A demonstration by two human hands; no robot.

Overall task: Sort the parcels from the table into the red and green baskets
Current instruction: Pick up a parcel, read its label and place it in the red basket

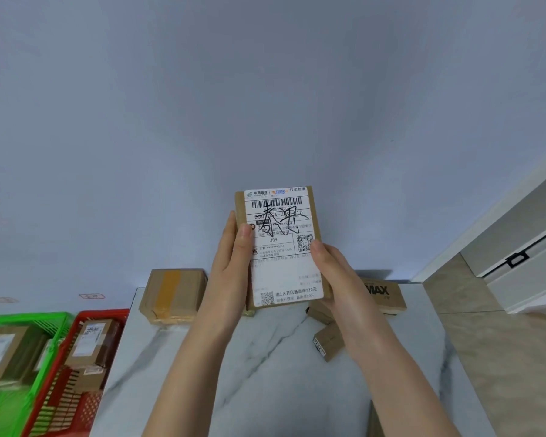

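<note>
Cardboard-brown and flat, the parcel point(279, 247) you are holding stands upright in front of you, lifted clear above the tabletop point(265, 357), its face turned toward you. A white shipping label covers most of that face, with a barcode at the top, black handwriting scrawled across it and small square codes lower down. Your left hand point(230, 266) clasps the left edge, thumb pressed on the front of the label and the other fingers wrapped behind out of sight. Your right hand point(334, 269) grips the right edge the same way, thumb on the label near the square code. Both hands are closed on this one parcel.

Below it, the white marble-patterned tabletop carries more parcels: a taped box point(174, 294) at the far left edge against the pale wall, a box printed with large dark letters point(382, 294) at the far right, and a small carton point(328, 340) lying tilted just beside your right wrist. Another parcel sits partly hidden behind your right hand.

To the left of the tabletop, lower down, the red basket point(85, 405) stands just beside it and holds a few labelled parcels. The green basket point(29, 323) sits touching the red one on its far left side and also holds parcels.
</note>
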